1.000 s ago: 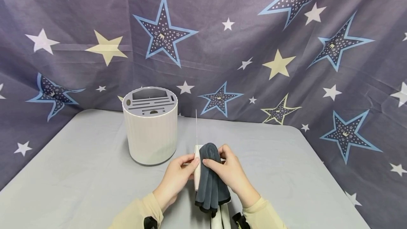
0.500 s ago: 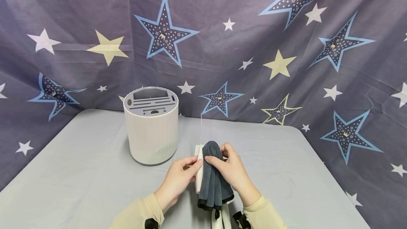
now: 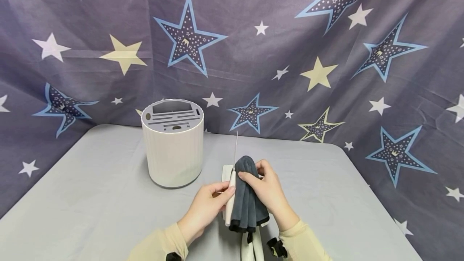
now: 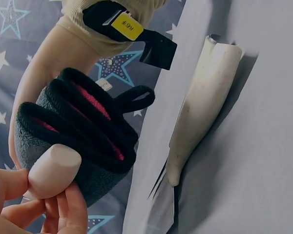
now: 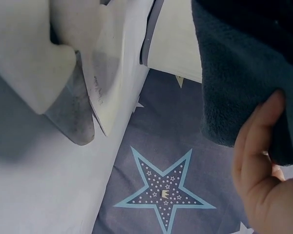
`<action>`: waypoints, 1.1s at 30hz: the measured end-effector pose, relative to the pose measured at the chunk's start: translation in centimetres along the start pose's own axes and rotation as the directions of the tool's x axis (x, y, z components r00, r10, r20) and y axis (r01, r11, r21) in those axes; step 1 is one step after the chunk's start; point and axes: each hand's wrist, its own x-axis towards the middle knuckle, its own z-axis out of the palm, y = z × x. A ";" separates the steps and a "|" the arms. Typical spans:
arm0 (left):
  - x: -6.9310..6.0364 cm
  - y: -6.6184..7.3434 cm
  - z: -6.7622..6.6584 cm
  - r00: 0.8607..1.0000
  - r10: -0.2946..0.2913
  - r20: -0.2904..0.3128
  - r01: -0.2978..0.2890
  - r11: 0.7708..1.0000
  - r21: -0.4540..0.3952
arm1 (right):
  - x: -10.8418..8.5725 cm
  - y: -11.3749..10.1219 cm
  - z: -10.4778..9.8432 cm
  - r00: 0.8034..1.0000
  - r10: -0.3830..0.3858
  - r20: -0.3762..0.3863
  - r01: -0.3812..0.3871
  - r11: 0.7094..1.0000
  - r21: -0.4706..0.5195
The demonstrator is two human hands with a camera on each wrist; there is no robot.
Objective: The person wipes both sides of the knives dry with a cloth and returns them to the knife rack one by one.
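Observation:
My left hand (image 3: 208, 206) pinches the white handle of a knife (image 3: 230, 202). Its thin blade points away from me and leans slightly right, seen nearly edge-on. In the left wrist view the handle's rounded butt (image 4: 53, 170) shows between thumb and fingers. My right hand (image 3: 268, 188) grips a folded dark grey cloth (image 3: 249, 198) with black edging and a loop, right beside the knife. In the right wrist view curled fingers (image 5: 259, 156) press into the cloth. How far the cloth touches the blade cannot be made out.
A white ribbed knife block (image 3: 173, 158) with a slotted grey top stands at the back left; its slots show no handles. White-handled blades (image 3: 252, 247) lie on the grey table under the cloth. A white flat piece (image 3: 226, 172) lies behind the knife. A star-patterned curtain hangs behind.
The knife has shifted right in my left hand, and its blade has tipped from upright to a rightward lean. The cloth and my right hand have moved slightly right and away from me.

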 end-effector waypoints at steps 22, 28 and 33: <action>-0.7 0.1 0.5 0.997 0.030 0.067 -0.031 0.999 0.010 | 1.0 -0.2 -1.0 0.997 0.028 -0.067 -0.021 0.994 0.105; -0.8 0.0 0.6 0.996 0.047 0.079 -0.047 0.999 -0.004 | 1.1 -0.2 -1.2 0.996 0.027 -0.082 -0.018 0.993 0.114; -0.7 -0.1 0.6 0.996 0.038 0.081 -0.037 0.999 -0.012 | 1.0 -0.2 -1.2 0.997 0.026 -0.079 -0.017 0.993 0.114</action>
